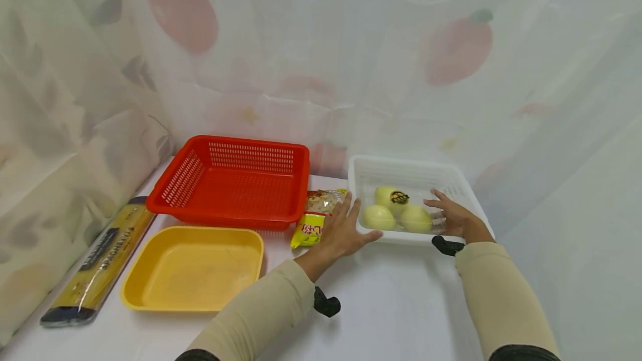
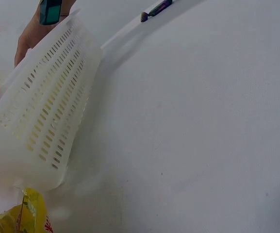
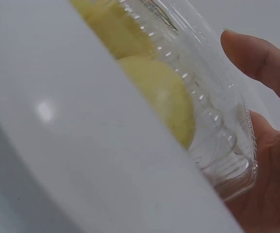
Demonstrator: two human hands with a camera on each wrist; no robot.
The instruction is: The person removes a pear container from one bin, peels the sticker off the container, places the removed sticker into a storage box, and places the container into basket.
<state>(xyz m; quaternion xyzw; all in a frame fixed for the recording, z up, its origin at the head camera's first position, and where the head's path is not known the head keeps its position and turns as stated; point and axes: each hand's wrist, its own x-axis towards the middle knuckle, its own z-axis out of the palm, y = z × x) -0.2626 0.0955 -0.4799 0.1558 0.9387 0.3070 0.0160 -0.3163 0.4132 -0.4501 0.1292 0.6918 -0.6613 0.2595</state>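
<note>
A white perforated basket [image 1: 463,183] holds a clear plastic box [image 3: 227,160] with three pale yellow round fruits [image 1: 416,219] inside and a dark label [image 1: 399,198] on its lid. The fruits' exact kind cannot be told. My right hand [image 1: 458,220] reaches over the basket's right part, beside the box's right end; in the right wrist view its raised digit stands apart from the plastic. My left hand [image 1: 343,231] is spread at the basket's left front corner, its thumb over the front rim. Under its fingers lies a yellow-and-red food packet [image 1: 307,231], partly covered.
To the left stand a red perforated basket [image 1: 230,194] and, in front of it, a yellow tray [image 1: 195,272]. A long spaghetti pack [image 1: 102,261] lies at the far left. Patterned curtains [image 1: 321,43] hang behind the white table [image 1: 396,305].
</note>
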